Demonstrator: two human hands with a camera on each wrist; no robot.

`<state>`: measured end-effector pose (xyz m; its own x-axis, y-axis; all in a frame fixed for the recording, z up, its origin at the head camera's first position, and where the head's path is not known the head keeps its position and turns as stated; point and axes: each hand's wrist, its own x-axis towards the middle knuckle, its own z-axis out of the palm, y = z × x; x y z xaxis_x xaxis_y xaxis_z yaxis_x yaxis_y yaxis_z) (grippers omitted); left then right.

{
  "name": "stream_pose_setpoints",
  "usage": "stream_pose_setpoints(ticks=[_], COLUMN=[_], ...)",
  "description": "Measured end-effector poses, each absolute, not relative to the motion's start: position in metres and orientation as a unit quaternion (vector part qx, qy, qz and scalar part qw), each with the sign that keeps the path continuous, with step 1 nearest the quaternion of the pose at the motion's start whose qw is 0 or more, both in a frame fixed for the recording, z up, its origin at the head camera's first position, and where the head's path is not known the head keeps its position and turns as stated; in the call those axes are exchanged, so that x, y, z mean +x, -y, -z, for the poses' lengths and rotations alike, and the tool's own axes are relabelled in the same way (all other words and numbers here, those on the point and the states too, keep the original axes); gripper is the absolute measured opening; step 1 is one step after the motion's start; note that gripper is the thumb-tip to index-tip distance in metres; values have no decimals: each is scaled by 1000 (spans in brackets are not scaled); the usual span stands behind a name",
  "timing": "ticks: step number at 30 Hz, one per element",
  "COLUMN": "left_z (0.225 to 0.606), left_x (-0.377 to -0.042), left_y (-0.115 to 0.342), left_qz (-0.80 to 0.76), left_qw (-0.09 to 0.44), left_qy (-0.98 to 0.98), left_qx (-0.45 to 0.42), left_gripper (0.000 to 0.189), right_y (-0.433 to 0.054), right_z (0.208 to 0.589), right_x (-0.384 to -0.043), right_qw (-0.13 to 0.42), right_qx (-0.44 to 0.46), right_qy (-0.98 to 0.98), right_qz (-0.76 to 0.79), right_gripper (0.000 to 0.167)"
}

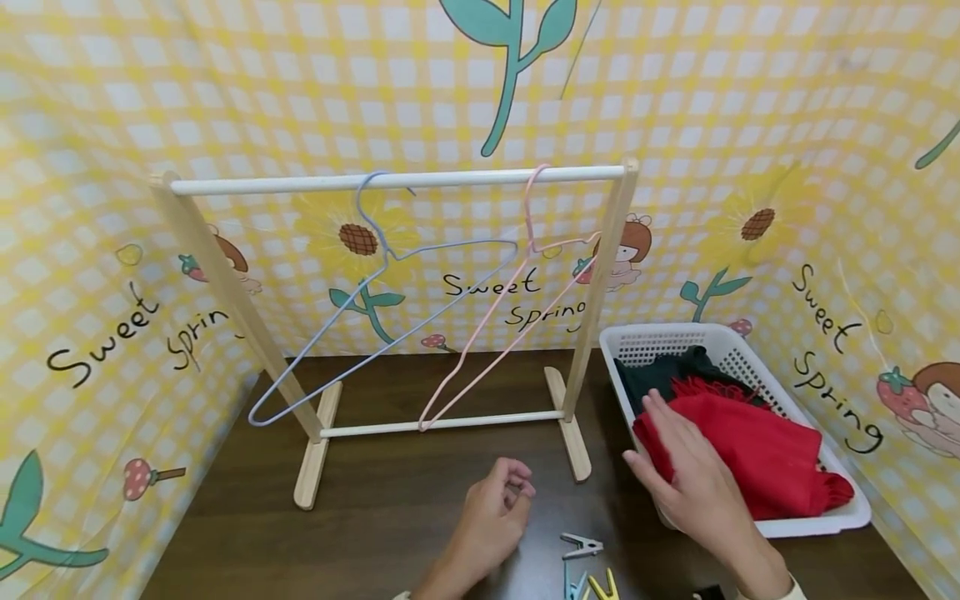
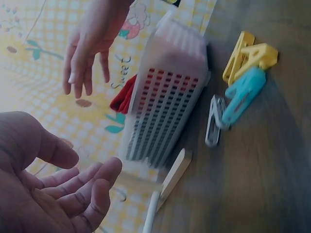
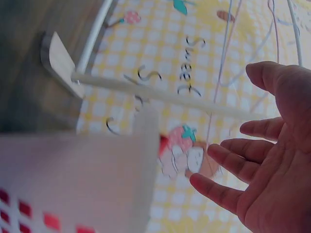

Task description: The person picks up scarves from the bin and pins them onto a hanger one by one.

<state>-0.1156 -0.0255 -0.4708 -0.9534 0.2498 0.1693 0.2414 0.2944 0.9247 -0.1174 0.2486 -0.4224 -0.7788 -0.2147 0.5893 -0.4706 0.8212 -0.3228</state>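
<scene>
My right hand [image 1: 697, 475] hovers with spread, fairly straight fingers over the left side of a white plastic basket [image 1: 813, 527]. In that basket lie a folded red fringed cloth, perhaps a scarf [image 1: 765, 450], and a dark green cloth [image 1: 660, 375] behind it. The left hand [image 1: 491, 512] is above the table in front of the rack, its fingers loosely curled around nothing. In the left wrist view its palm and fingers [image 2: 99, 199] show no object. A blue hanger [image 1: 442, 308] and a pink hanger [image 1: 487, 325] hang from the rack's top bar [image 1: 285, 185].
Several clothespins lie at the table's front: a grey clothespin [image 1: 581, 546], a light blue clothespin [image 1: 575, 581] and a yellow clothespin [image 1: 604, 586]. The wooden rack [image 1: 600, 292] stands on the dark table [image 1: 405, 500] left of the basket. Patterned cloth [image 1: 750, 125] surrounds the table.
</scene>
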Motion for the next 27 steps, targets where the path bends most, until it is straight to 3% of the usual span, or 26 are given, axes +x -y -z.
stream_pose_setpoints(ticks=[17,27], left_z=[474,471], left_x=[-126,-129], left_y=[-41,-63], left_qz=[-562,-572], left_qw=[15,47], left_qy=[-803,-793], left_qx=[200,207], left_gripper=[8,9], right_y=[-308,-337], right_z=[400,402], right_x=[-113,-117], right_qw=[219,248], right_qx=[38,19], right_qy=[936,927], right_qz=[-274,-280], right_gripper=[78,71])
